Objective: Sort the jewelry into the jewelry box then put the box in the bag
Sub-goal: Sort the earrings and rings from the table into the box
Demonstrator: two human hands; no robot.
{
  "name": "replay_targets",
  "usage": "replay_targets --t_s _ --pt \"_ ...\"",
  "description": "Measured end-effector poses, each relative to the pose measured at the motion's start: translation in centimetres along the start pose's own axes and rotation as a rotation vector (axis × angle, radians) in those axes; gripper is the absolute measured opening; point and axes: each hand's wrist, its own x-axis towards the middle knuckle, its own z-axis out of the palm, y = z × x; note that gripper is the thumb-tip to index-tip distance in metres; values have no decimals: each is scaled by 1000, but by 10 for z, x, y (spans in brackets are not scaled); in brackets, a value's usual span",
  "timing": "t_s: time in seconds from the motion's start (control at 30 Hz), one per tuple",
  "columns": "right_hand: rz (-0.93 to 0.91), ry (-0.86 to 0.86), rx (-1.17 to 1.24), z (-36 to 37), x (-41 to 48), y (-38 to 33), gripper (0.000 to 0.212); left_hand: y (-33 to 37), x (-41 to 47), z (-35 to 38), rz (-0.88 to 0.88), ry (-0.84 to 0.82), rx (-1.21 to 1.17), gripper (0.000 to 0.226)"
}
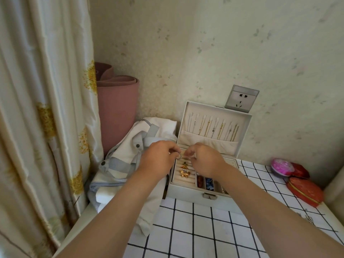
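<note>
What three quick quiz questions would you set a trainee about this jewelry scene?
1. True or false: the jewelry box is shut.
2. Where do the necklaces hang? A: inside the raised lid. B: on the bag. C: on the checked cloth.
3. Fill in: the left hand pinches a small silver ____ above the box's front tray.

Key: 1 false; 2 A; 3 ring.
</note>
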Motion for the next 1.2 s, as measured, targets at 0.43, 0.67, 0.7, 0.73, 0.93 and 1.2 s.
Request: replay_targets --t_s 0.43,0.67,0.7,0.73,0.93,1.2 --pt "165 55 840 -33 -7 -16 14 10 3 8 -82 143 -359 8" --pt "227 9 1028 -25 -3 -21 16 13 5 7 -233 253 -510 6" --pt "228 12 1067 -23 -2 -21 16 12 5 7 -233 253 -508 7" --pt "229 9 1091 -22 -2 -20 16 12 6 6 -234 254 -507 7" --pt "258 63 1077 -16 3 -16 10 11 5 8 -198 166 -387 3" --pt "163 186 234 9 20 10 7 -1 -3 13 136 -193 316 48"
